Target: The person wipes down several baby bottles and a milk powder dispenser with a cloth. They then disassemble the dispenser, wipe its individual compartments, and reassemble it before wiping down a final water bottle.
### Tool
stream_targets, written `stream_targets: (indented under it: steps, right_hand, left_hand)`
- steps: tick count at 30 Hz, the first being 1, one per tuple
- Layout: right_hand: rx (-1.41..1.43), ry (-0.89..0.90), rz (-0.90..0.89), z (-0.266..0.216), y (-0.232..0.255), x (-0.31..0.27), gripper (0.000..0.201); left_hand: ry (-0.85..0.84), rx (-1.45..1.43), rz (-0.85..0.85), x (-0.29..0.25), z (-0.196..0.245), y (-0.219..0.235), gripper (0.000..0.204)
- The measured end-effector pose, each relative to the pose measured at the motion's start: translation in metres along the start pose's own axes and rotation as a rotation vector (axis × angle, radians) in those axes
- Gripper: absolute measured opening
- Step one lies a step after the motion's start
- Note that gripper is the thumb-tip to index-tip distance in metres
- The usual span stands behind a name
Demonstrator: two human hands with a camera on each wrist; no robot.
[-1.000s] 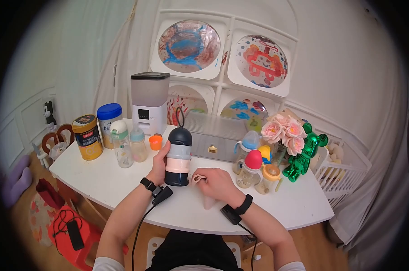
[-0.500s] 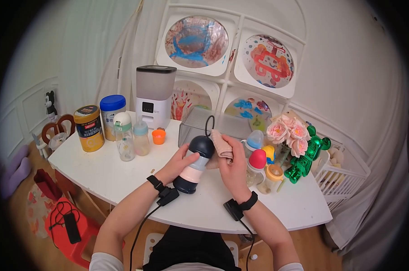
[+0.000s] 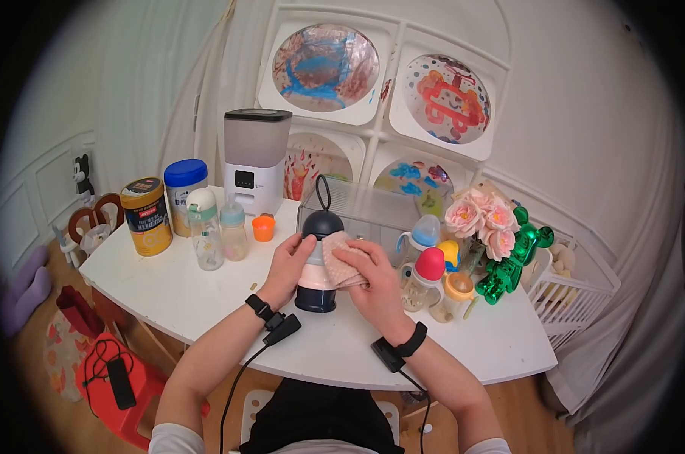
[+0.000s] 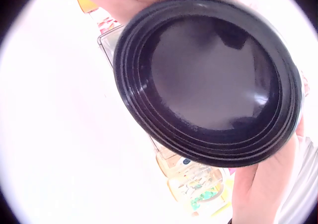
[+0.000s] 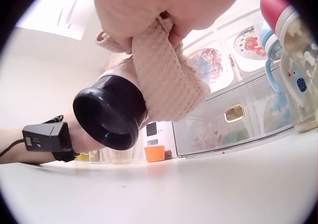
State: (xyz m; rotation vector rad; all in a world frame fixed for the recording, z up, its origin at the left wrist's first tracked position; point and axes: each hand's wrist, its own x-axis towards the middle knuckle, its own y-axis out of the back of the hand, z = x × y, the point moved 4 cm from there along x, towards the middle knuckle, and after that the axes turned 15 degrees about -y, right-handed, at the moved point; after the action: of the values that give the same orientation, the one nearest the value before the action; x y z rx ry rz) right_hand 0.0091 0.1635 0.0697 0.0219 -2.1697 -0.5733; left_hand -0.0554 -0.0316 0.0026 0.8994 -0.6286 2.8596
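A stacked container [image 3: 316,299] with a navy domed lid, grey and pink middle sections, a navy base and a loop on top stands nearly upright in the head view. My left hand [image 3: 283,268] grips its upper left side. Pressed against its right side is a pink textured cloth [image 3: 342,261], which my right hand [image 3: 376,291] holds. The left wrist view shows the round dark underside [image 4: 208,75] of the container close up. In the right wrist view the cloth [image 5: 166,77] hangs from my curled fingers, beside the navy base [image 5: 112,112].
Two tubs [image 3: 147,219], two bottles [image 3: 207,242], an orange cup [image 3: 264,228] and a dispenser [image 3: 253,174] stand at the left. Behind is a clear box [image 3: 369,219]. Several bottles [image 3: 427,280], pink flowers [image 3: 484,219] and a green bear figure [image 3: 512,261] are at the right.
The container has gone from tilted to nearly upright and moved slightly left. My right hand has brought the cloth from the loop and lid down onto its side.
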Motion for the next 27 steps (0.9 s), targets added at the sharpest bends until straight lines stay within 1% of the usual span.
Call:
stream_targets:
  steps: [1, 2, 4, 8, 11, 12, 14, 16, 17, 19, 20, 22, 23, 25, 27]
  right_hand:
    - [-0.027, 0.018, -0.036, -0.003, -0.002, -0.001, 0.052]
    - [-0.053, 0.038, -0.073, -0.005, -0.004, -0.002, 0.05]
    - [-0.082, 0.048, -0.081, -0.005, -0.005, -0.003, 0.048]
    - [-0.15, 0.081, -0.099, -0.005, -0.006, -0.005, 0.041]
    - [-0.16, 0.079, -0.115, -0.004, -0.007, -0.006, 0.042]
    - [-0.16, 0.079, -0.115, -0.005, -0.008, -0.008, 0.042]
    - [-0.158, 0.097, -0.192, -0.007, -0.015, -0.012, 0.045]
    - [-0.16, 0.105, -0.194, -0.009, -0.015, -0.012, 0.046]
    - [-0.165, 0.113, -0.195, -0.009, -0.015, -0.011, 0.047]
    - [-0.164, 0.109, -0.2, -0.009, -0.014, -0.011, 0.046]
    - [-0.161, 0.106, -0.207, -0.008, -0.014, -0.011, 0.045]
    - [-0.14, 0.123, -0.225, -0.004, -0.017, -0.011, 0.046]
    - [-0.122, 0.137, -0.242, -0.003, -0.018, -0.012, 0.046]
    - [-0.122, 0.125, -0.248, -0.008, -0.018, -0.012, 0.044]
    - [-0.121, 0.111, -0.254, -0.011, -0.018, -0.012, 0.043]
  left_hand:
    - [-0.028, 0.011, 0.059, 0.002, 0.0, 0.004, 0.052]
    - [-0.032, 0.012, 0.059, 0.003, 0.0, 0.005, 0.052]
    - [-0.013, 0.102, 0.11, 0.004, -0.001, 0.009, 0.056]
    - [-0.014, 0.026, 0.089, 0.0, -0.005, 0.004, 0.06]
    - [-0.009, 0.035, 0.093, 0.001, -0.01, 0.005, 0.059]
    - [0.006, -0.004, 0.118, 0.002, -0.01, 0.008, 0.057]
    - [0.021, -0.042, 0.143, 0.004, -0.008, 0.012, 0.056]
    - [-0.063, 0.042, 0.089, 0.006, -0.002, 0.014, 0.055]
    - [-0.063, 0.041, 0.088, 0.007, -0.003, 0.015, 0.055]
    - [-0.067, 0.006, 0.138, 0.007, -0.006, 0.018, 0.05]
    - [-0.068, 0.006, 0.136, 0.006, -0.006, 0.017, 0.05]
    - [-0.066, -0.096, 0.205, 0.005, -0.004, 0.017, 0.045]
    - [-0.067, -0.095, 0.206, 0.004, -0.001, 0.018, 0.045]
    - [0.03, -0.223, 0.196, 0.003, 0.004, 0.017, 0.05]
    - [0.017, -0.181, 0.182, 0.003, 0.008, 0.014, 0.051]
